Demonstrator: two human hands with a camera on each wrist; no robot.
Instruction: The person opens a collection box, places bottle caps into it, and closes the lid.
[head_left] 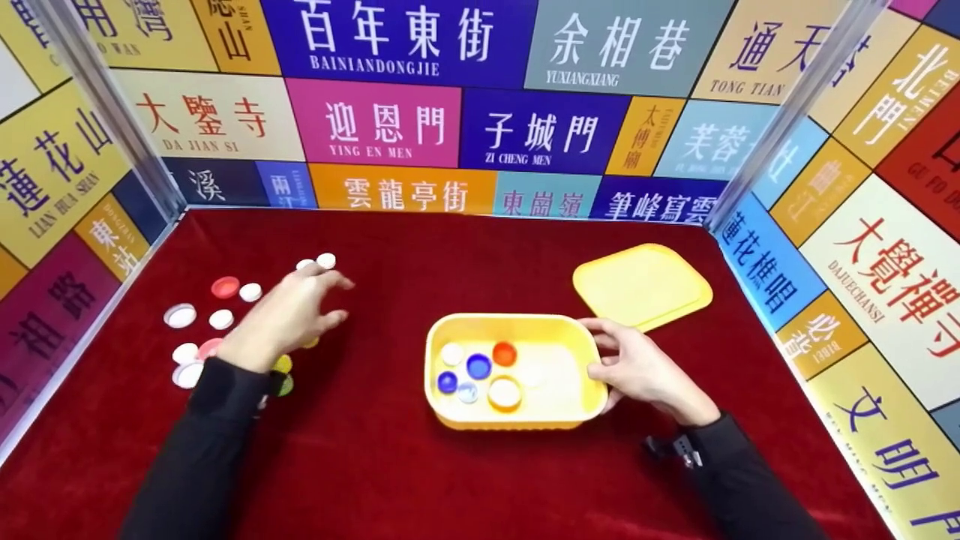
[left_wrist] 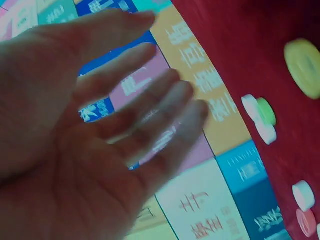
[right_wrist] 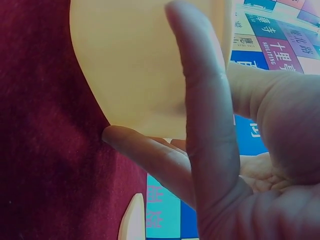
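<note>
In the head view, my right hand (head_left: 643,369) grips the right end of a yellow plastic container (head_left: 517,424), thumb and fingers on its wall. Inside lie several bottle caps, among them a red cap (head_left: 504,353), a blue cap (head_left: 478,366) and a yellow-rimmed cap (head_left: 505,394). My left hand (head_left: 289,315) hovers over loose caps on the left, its fingers spread and slightly bent. Nothing shows in its palm in the left wrist view. Near it are a yellow cap (left_wrist: 306,69) and a green cap (left_wrist: 266,111). The forearm partly hides the caps beneath.
A yellow lid (head_left: 643,286) lies behind the container at the right. More caps are scattered at the left, including a red cap (head_left: 225,287) and a white cap (head_left: 221,319). Printed panels enclose the dark red cloth (head_left: 420,480) at the back and sides.
</note>
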